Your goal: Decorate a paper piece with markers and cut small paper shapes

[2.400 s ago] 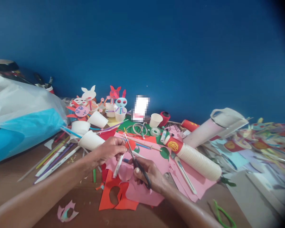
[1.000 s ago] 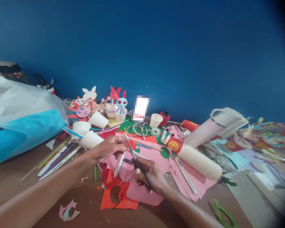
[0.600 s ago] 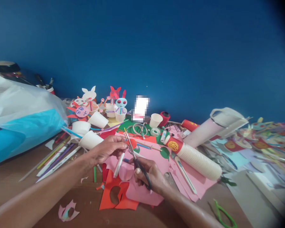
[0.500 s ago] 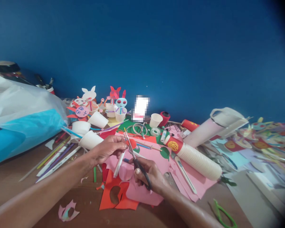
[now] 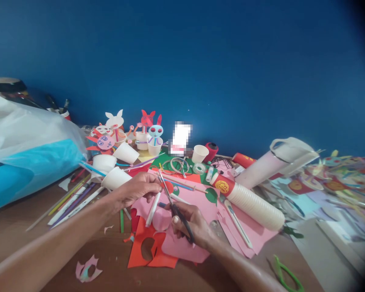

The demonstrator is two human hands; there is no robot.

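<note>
My right hand (image 5: pixel 190 223) is wrapped round the black handles of the scissors (image 5: pixel 180 215), whose blades point up and to the left. Those blades reach the fingertips of my left hand (image 5: pixel 142 187), which pinch a small red paper piece (image 5: pixel 168 187). A white stick (image 5: pixel 153 210) stands out just below the left fingers. Beneath both hands lie pink paper sheets (image 5: pixel 197 207) and an orange-red sheet (image 5: pixel 136 251) with a round hole cut in it.
A stack of paper cups (image 5: pixel 255 202) and a white cutter (image 5: pixel 237 223) lie at the right. Several cup figures (image 5: pixel 154 138) stand behind. A plastic bag (image 5: pixel 33 154) and pens (image 5: pixel 76 207) are at the left, a green pipe cleaner (image 5: pixel 286 275) at the lower right.
The scissor blades have shifted slightly by the left fingertips, and the red piece shows more to their right. Both hands stay nearly where they were.
</note>
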